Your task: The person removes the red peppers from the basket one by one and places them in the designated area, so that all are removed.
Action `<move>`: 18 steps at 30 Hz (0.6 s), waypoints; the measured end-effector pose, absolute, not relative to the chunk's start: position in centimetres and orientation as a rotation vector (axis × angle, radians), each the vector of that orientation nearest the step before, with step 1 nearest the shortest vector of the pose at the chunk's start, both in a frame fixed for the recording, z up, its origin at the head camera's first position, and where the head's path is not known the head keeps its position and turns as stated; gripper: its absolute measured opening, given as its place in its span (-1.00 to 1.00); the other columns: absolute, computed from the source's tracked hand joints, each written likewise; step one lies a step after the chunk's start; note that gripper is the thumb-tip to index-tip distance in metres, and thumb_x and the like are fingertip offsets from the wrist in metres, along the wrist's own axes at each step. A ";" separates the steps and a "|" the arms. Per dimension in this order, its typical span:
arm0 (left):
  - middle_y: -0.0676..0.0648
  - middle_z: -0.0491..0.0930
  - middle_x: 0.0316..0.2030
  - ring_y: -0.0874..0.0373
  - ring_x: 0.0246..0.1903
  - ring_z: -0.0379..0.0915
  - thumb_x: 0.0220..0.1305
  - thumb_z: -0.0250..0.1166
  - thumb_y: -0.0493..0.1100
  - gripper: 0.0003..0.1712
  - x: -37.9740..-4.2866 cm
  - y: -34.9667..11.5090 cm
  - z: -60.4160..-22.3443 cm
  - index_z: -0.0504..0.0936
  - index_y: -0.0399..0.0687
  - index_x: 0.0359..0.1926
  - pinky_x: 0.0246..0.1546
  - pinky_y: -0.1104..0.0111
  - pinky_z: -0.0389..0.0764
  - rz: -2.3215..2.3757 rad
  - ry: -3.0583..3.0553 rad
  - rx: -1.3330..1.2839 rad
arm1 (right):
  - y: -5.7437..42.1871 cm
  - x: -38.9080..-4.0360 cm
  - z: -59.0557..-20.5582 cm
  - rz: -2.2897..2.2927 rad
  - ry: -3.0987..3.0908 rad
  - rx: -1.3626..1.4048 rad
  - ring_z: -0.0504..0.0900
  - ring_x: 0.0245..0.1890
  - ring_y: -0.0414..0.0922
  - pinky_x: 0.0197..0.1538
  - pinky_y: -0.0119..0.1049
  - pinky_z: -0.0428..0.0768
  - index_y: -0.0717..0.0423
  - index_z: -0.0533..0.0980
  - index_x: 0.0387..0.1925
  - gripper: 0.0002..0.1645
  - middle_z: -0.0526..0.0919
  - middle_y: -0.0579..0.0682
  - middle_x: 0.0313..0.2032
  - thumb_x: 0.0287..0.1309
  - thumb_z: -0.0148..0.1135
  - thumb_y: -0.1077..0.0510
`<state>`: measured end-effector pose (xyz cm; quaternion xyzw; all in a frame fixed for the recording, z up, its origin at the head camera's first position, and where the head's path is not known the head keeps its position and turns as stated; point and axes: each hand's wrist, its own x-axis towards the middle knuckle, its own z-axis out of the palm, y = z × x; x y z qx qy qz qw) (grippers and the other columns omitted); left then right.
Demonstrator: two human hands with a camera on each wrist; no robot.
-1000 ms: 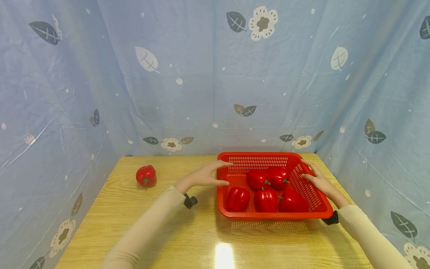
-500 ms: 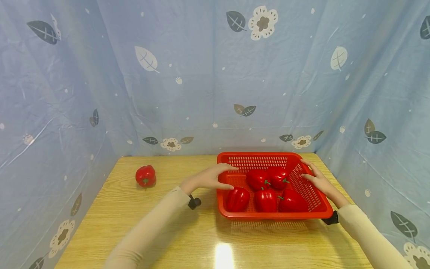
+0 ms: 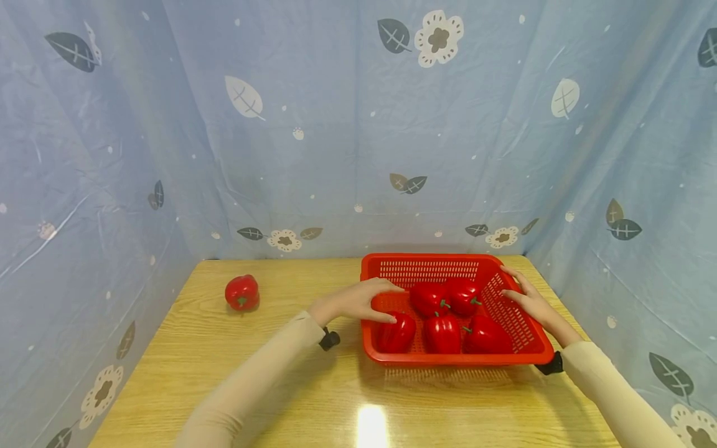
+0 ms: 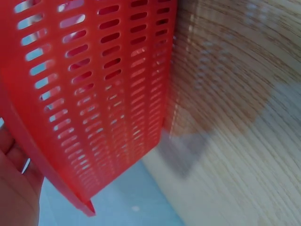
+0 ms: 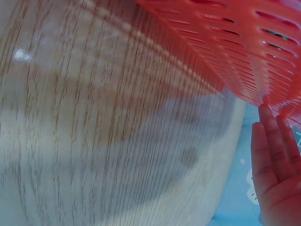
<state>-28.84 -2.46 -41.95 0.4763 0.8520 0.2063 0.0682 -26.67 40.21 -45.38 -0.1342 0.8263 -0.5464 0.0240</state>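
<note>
A red plastic basket (image 3: 448,359) with slotted walls sits on the wooden table. Inside it lie several red bell peppers, among them one at the front left (image 3: 396,336) and one at the front right (image 3: 486,336). My left hand (image 3: 358,300) reaches over the left rim, thumb tip overlapping the front-left pepper and fingers apart from the thumb, holding nothing. At the right rim is my right hand (image 3: 534,303), its thumb over the inner side. In the right wrist view its straight fingers (image 5: 273,141) lie along the outside of the slotted wall.
Another red bell pepper (image 3: 242,293) stands by itself on the left part of the table (image 3: 185,361). Blue curtains (image 3: 336,124) with leaf and flower prints hang behind and at both sides. A dark wrist camera (image 3: 329,340) sits under the left wrist.
My left hand has moved right and slightly down, from the basket's left rim to over the front-left bell pepper. My right hand, the basket and the peppers have stayed in place.
</note>
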 end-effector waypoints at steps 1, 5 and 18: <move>0.16 0.31 0.24 0.22 0.27 0.15 0.09 0.16 0.39 -0.21 -28.8 -2.4 -42.0 0.28 0.27 0.31 0.27 0.27 0.23 0.609 2.568 1.445 | 40.2 -26.6 -45.4 -1.693 2.556 -0.420 0.64 -0.35 -0.17 -0.37 -0.21 0.65 0.14 -0.12 0.40 -0.30 0.18 0.53 0.11 0.35 -0.09 0.23; 0.11 0.32 0.24 0.21 0.26 0.17 0.10 0.17 0.36 -0.21 -28.8 -2.0 -42.1 0.29 0.20 0.31 0.28 0.29 0.21 0.560 2.567 1.472 | 40.1 -26.6 -45.1 -1.692 2.559 -0.419 0.64 -0.36 -0.17 -0.37 -0.23 0.65 0.14 -0.12 0.41 -0.30 0.16 0.55 0.13 0.35 -0.09 0.23; 0.06 0.28 0.27 0.17 0.28 0.15 0.09 0.15 0.39 -0.16 -28.8 -0.7 -42.4 0.30 0.09 0.31 0.29 0.29 0.20 0.423 2.521 1.445 | 40.1 -26.6 -45.0 -1.684 2.559 -0.388 0.64 -0.37 -0.15 -0.38 -0.22 0.65 0.14 -0.12 0.41 -0.30 0.16 0.56 0.13 0.34 -0.09 0.27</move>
